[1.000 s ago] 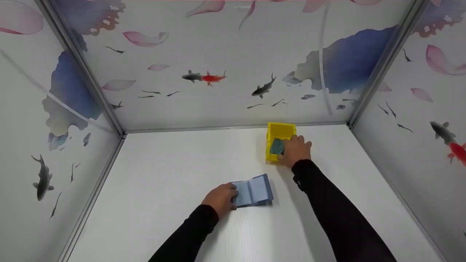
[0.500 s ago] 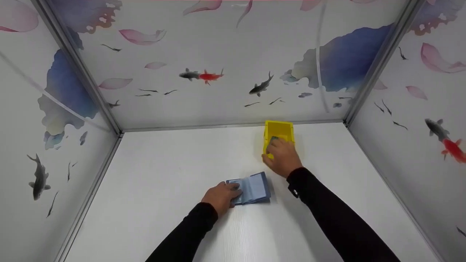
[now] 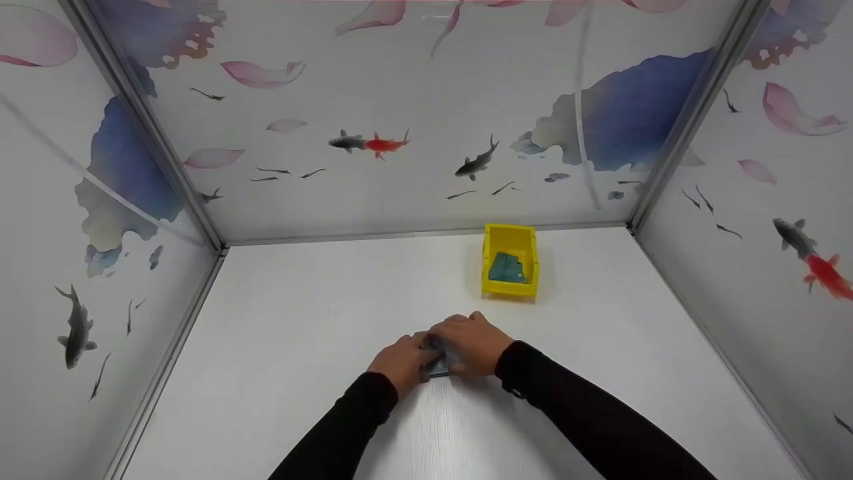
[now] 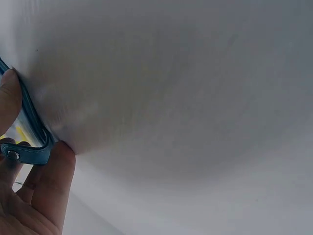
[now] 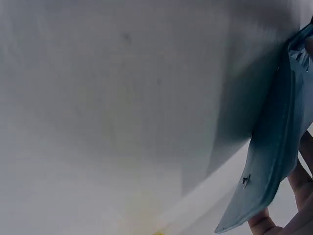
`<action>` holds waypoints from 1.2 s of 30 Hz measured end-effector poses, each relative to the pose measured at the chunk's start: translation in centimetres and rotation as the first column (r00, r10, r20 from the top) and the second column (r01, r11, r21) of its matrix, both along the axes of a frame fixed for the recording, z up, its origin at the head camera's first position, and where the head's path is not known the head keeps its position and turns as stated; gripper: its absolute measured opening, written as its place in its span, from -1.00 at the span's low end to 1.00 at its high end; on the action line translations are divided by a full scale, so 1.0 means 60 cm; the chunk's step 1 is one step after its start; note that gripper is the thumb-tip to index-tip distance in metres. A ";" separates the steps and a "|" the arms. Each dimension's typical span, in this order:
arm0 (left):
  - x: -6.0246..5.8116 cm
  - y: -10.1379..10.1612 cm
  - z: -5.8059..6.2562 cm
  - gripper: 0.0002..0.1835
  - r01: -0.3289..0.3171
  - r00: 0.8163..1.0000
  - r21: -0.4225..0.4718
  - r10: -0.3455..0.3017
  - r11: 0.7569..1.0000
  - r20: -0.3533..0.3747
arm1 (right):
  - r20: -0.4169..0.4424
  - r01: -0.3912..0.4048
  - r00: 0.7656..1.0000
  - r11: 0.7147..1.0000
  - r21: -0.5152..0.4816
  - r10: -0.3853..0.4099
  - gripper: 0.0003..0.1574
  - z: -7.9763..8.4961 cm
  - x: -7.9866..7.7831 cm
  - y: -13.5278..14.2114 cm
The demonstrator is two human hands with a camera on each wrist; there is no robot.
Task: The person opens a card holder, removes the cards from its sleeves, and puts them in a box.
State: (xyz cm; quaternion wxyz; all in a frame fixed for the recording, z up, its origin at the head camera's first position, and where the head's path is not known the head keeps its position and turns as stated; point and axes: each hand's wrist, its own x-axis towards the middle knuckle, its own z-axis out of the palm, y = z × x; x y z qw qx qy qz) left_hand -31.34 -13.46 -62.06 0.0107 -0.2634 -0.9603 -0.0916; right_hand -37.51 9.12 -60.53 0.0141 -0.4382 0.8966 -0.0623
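Observation:
A blue card holder [image 3: 438, 368] with clear sleeves lies on the table between both hands, largely covered by them in the head view. My left hand [image 3: 398, 363] grips its left side, thumb over the sleeves. In the left wrist view, a short strap with a metal snap [image 4: 13, 154] sticks out by the fingers. My right hand [image 3: 474, 343] holds the other half, fingers behind the cover. The right wrist view shows that blue cover [image 5: 274, 161] raised at an angle off the table, a small metal snap part near its edge.
A yellow bin [image 3: 510, 290] stands at the back of the white table, near the rear wall. Flat dark-green pieces [image 3: 508, 268] lie in it. Printed panels [image 3: 400, 80] enclose the table at the back and both sides.
My right hand has let go of a green piece in the yellow bin and come back to the card holder, whose right half it now holds. The left hand keeps its grip.

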 end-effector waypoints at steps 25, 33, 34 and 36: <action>0.000 0.007 0.004 -0.54 -0.115 0.990 0.055 0.109 0.992 0.088 | 0.077 0.061 0.995 0.998 -0.020 -0.059 -0.25 0.003 -0.025 0.006; -0.003 0.011 -0.001 -0.60 -0.090 0.994 0.061 0.086 0.994 0.063 | 0.122 0.034 0.992 0.997 -0.070 -0.025 -0.33 0.001 -0.031 0.010; -0.003 0.012 -0.002 -0.60 -0.090 0.994 0.058 0.086 0.994 0.063 | 0.122 0.036 0.992 0.997 -0.065 -0.028 -0.33 0.001 -0.031 0.011; -0.003 0.014 -0.001 -0.60 -0.097 0.993 0.052 0.093 0.994 0.066 | 0.121 0.036 0.992 0.998 -0.053 -0.030 -0.34 0.000 -0.031 0.012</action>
